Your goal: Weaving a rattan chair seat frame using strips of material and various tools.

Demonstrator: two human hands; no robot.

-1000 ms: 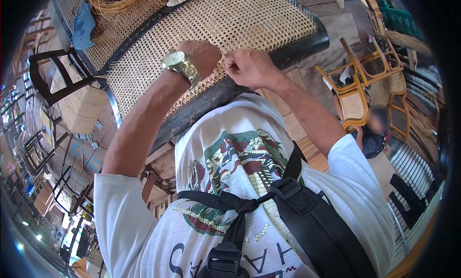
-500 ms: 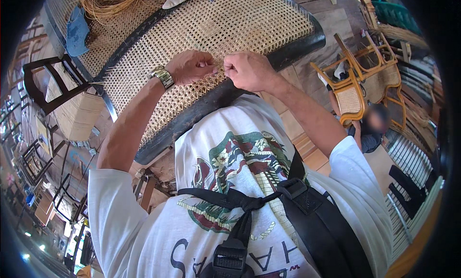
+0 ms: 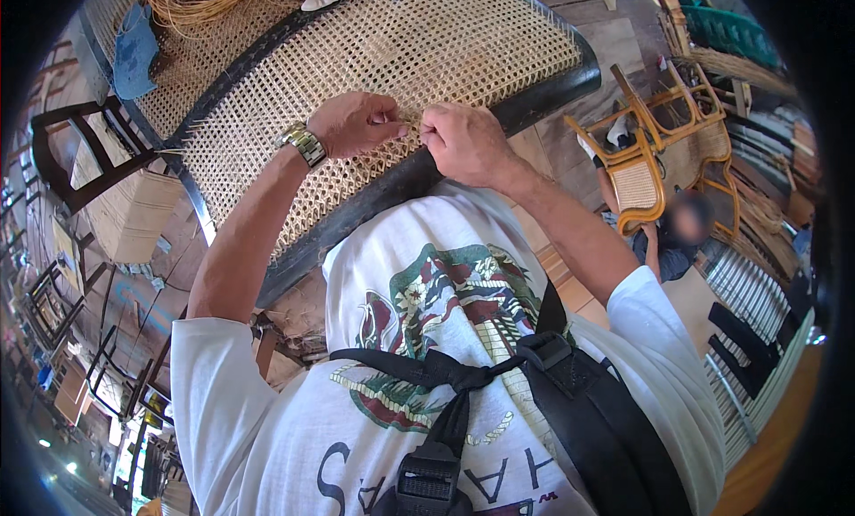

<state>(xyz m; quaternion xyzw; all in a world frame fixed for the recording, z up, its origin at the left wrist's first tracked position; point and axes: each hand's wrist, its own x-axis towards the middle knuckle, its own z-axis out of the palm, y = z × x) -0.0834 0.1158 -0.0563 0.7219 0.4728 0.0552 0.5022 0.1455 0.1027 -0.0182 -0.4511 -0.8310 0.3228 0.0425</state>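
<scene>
1. And the left hand has moved! A second ago the watch showed its dial; now the wrist has rolled over, the metal band faces us, and the hand sits a little nearer the body. The right hand has barely shifted.

2. Over on the far left, a dark chair frame stands tilted in view beside a tan stack.

3. Moving along, a blue scrap and a loose coil of cane lie on the farther woven section, beyond a dark rail.

4. Here's that left hand, above the near edge of the weave: fingers curled, thumb and forefinger drawn together. Is a strand between them? Cannot tell from here.

5. In the middle, the woven cane panel spreads out right in front of the person's waist, its dark border running just above the white shirt.

6. Just beside, the right hand is bunched into a loose fist, knuckles up, near its partner; whatever those fingers may pinch is hidden.

7. And out right, well apart, a co-worker sits close by an orange-brown chair with a cane panel of its own.
</scene>
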